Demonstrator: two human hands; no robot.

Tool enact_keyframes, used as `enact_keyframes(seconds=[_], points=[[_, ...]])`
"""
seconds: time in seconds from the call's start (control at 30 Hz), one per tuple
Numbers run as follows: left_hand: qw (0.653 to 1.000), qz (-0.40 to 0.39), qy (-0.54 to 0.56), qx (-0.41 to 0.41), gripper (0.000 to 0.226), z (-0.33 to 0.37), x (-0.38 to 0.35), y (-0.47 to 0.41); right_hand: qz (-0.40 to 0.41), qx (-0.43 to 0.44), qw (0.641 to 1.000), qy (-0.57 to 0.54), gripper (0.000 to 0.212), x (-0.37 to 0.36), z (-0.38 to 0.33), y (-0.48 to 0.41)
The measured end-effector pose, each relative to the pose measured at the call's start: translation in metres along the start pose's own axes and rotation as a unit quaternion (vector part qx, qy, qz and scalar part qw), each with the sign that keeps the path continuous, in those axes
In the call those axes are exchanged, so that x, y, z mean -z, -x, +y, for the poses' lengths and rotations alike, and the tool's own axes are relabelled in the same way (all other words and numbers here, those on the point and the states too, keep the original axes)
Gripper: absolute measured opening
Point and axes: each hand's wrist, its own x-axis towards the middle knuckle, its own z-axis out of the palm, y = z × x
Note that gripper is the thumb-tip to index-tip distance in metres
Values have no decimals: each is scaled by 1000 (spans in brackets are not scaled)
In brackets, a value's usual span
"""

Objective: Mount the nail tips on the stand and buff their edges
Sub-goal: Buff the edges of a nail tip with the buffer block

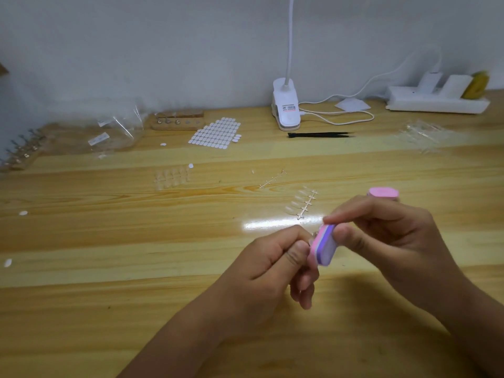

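Right hand point(381, 236) pinches pink-and-purple foam buffer block point(324, 248), long axis steeply tilted. Left hand point(272, 266) pinches a small, mostly hidden piece point(312, 238), likely a nail tip, against the block's left face.

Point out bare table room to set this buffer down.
Free: near-left table, left of the left hand; also right, between the spare pink block and the clear strips. Crowded: around the nail-tip strip and along the wall.

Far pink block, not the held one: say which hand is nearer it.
Right. The right hand sits just in front of the far pink block; the left hand is farther off, down to its left.
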Motion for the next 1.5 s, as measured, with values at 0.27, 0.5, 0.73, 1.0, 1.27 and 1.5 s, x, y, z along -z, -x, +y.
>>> enact_keyframes(seconds=[0.27,0.5,0.73,1.0,1.27,1.5], points=[[1000,-6,5,16,25,-2,1,1,-13,28,999,33,25,0,0,0],[1000,3,2,21,26,-4,0,0,-32,28,998,54,19,1,5,1],[999,41,12,3,20,-4,3,-1,66,-18,997,-40,11,28,1,-10],[995,97,-22,-21,13,-7,5,-2,4,-44,999,-1,17,7,0,-2],[993,112,-35,-27,17,-9,5,-3,-14,-42,998,40,20,3,2,0],[988,135,-65,-39,12,-10,5,-3,-23,-36,997,69,20,-1,1,2]])
